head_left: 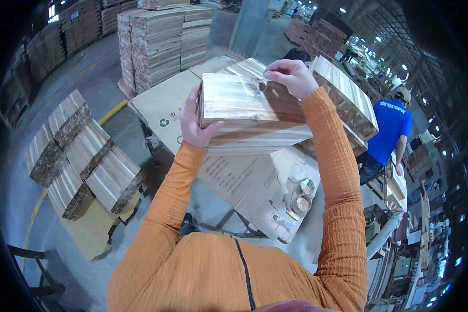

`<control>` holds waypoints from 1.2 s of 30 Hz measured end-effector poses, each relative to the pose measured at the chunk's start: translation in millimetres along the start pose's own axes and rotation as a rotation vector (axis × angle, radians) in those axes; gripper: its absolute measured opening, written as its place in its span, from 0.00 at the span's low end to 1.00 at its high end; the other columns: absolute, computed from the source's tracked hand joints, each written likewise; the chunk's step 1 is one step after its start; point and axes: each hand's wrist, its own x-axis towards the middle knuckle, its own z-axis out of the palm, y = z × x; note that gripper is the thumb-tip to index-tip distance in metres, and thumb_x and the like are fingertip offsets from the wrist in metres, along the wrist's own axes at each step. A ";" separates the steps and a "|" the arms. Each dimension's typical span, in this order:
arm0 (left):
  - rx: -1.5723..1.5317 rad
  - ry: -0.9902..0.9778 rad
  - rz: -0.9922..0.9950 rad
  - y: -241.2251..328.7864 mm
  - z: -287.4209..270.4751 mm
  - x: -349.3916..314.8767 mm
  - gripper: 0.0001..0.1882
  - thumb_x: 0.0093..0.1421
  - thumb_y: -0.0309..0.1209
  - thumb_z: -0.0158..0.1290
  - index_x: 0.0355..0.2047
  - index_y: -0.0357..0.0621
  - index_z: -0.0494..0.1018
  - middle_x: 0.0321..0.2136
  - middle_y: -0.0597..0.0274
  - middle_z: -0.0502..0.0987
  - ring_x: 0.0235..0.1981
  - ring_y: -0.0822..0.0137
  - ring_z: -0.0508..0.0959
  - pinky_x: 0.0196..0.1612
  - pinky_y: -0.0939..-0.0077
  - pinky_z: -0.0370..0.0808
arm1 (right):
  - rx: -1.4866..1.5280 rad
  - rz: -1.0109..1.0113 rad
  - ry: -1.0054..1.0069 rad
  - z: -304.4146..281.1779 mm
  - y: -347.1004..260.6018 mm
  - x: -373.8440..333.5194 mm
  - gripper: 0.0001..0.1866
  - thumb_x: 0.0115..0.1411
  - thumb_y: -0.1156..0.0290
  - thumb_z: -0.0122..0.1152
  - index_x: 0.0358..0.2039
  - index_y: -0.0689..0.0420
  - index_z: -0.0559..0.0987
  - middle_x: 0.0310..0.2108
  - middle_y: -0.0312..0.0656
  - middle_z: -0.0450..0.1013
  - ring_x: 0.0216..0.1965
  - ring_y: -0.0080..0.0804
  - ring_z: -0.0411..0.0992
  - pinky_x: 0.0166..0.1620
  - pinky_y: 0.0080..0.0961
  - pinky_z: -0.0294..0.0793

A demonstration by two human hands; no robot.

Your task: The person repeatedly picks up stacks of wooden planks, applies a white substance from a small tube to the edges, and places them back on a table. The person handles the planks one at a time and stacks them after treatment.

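A pale wooden board [234, 106] with brown grain lies on top of a stack of wooden boards [255, 139] in front of me. My left hand [196, 122] grips the board's left end, thumb along the near side and fingers round the far side. Over the far right part of the top face, my right hand [292, 78] is closed, thumb and forefinger pinched together. What they hold, if anything, is too small to make out. Beside those fingertips a dark knot [256, 86] shows in the wood, with a faint curved outline around it.
A cardboard-covered table [234, 182] carries the stack, with small containers [300, 202] at its near right corner. More boards [348, 96] stand to the right. Piled boards [86, 156] lie on the floor at left; a tall stack [158, 47] stands behind. A person in blue [387, 130] works at right.
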 end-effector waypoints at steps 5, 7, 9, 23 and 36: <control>0.061 0.004 -0.011 -1.8 -0.2 1.9 0.45 0.38 0.45 0.59 0.54 0.33 0.58 0.45 0.48 0.70 0.47 0.53 0.69 0.52 0.64 0.62 | -0.127 0.045 -0.050 7.0 4.0 14.9 0.08 0.50 0.69 0.62 0.29 0.60 0.80 0.20 0.32 0.72 0.22 0.16 0.64 0.28 0.16 0.65; 0.034 0.005 -0.026 -2.8 0.0 1.8 0.45 0.37 0.44 0.59 0.54 0.33 0.58 0.46 0.48 0.70 0.48 0.53 0.69 0.52 0.64 0.61 | -0.131 0.006 -0.040 8.8 5.0 16.8 0.08 0.49 0.69 0.63 0.29 0.59 0.80 0.20 0.34 0.72 0.22 0.17 0.65 0.28 0.16 0.65; 0.007 0.007 -0.039 -1.4 0.7 1.5 0.45 0.37 0.44 0.59 0.54 0.33 0.58 0.46 0.48 0.69 0.48 0.53 0.69 0.52 0.63 0.61 | -0.166 -0.028 -0.023 10.2 4.3 15.6 0.08 0.48 0.69 0.63 0.28 0.59 0.81 0.20 0.35 0.73 0.22 0.19 0.65 0.28 0.17 0.66; 0.004 -0.009 -0.031 -0.8 1.1 -1.3 0.45 0.37 0.44 0.58 0.54 0.33 0.57 0.46 0.47 0.69 0.48 0.52 0.69 0.52 0.63 0.62 | -0.145 0.112 -0.262 -3.4 -1.9 24.4 0.09 0.52 0.65 0.60 0.29 0.58 0.81 0.18 0.33 0.71 0.20 0.17 0.64 0.26 0.17 0.64; 0.013 -0.016 -0.002 4.6 -0.6 -2.9 0.46 0.37 0.47 0.58 0.54 0.32 0.58 0.46 0.46 0.69 0.47 0.52 0.69 0.51 0.62 0.62 | -0.006 0.271 -0.424 -8.2 4.4 38.4 0.07 0.52 0.67 0.61 0.27 0.57 0.80 0.19 0.29 0.69 0.18 0.14 0.58 0.23 0.15 0.58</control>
